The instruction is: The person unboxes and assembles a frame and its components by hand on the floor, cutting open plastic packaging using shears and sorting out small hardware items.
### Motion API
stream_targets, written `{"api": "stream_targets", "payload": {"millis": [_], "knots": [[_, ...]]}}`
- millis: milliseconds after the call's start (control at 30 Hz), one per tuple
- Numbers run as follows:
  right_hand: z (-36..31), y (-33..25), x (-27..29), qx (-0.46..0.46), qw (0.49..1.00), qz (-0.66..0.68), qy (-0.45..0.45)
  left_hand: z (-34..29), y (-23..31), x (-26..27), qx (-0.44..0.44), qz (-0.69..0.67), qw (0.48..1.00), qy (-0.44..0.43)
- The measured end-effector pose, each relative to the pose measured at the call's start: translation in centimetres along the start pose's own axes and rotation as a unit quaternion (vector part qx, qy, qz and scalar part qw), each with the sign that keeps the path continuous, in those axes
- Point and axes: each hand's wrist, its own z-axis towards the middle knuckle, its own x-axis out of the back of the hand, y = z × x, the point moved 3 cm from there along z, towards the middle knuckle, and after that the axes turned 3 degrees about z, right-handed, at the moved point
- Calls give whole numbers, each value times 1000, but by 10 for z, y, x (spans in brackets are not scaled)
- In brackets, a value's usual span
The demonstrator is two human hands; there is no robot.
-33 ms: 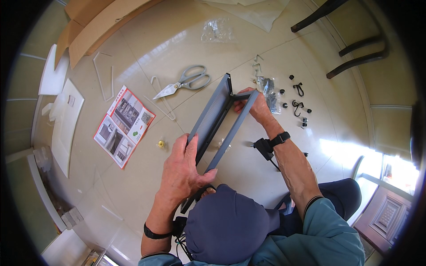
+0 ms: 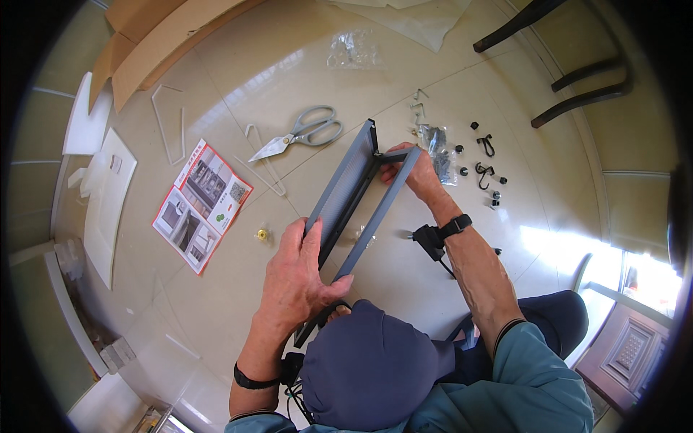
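Observation:
A long grey metal rack part with a perforated panel stands tilted in front of me, its far end pointing up and away. My left hand is wrapped over its near part, thumb against the right-hand bar and fingers on the panel side. At the far corner, the fingers of my right hand close around the short crosspiece; some fingertips are hidden behind the bar. Just past the right hand lies a clear bag of hardware. Grey-handled scissors rest open on the floor to the left of the panel.
A printed instruction sheet lies at left, with white foam sheets beyond. Black hooks, small black knobs and hex keys are scattered at right. Cardboard is far left; dark chair legs stand far right.

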Motion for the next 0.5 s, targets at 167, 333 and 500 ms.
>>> {"api": "stream_targets", "payload": {"millis": [167,333,500], "knots": [[0,-1,-1,-15,1000,18,8,0,-1,0,-4,3,1000,2],[0,0,-1,-11,1000,22,6,-1,-5,0,8,-9,1000,-8],[-3,-5,-2,-16,1000,20,15,0,-5,-1,6,3,1000,-13]]}}
